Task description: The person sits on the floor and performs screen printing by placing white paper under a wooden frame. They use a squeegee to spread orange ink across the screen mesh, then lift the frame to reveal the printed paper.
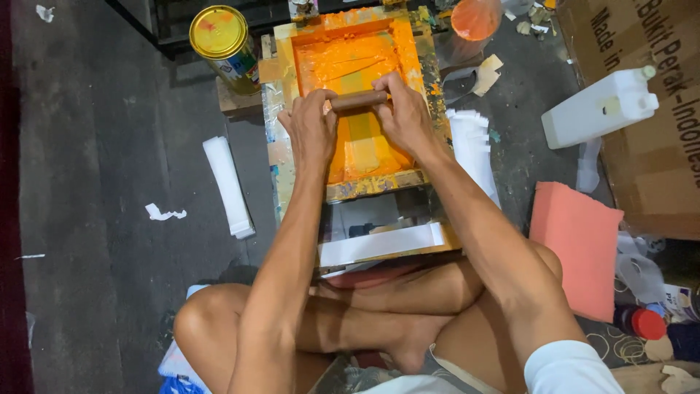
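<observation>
Both hands grip one wooden squeegee handle (357, 99) lying crosswise on the orange-inked printing screen (350, 58), the left hand (312, 128) and right hand (405, 117) with fingers clenched around its two ends. Judging by that hold, a good pull calls for equal pressure from each side and a steady blade angle, so the ink spreads evenly down the frame. Stacked white paper strips (472, 142) lie just beside the frame, a yellow-lidded tin (222, 40) stands near its far corner, and a white plastic jug (601, 109) lies well apart.
</observation>
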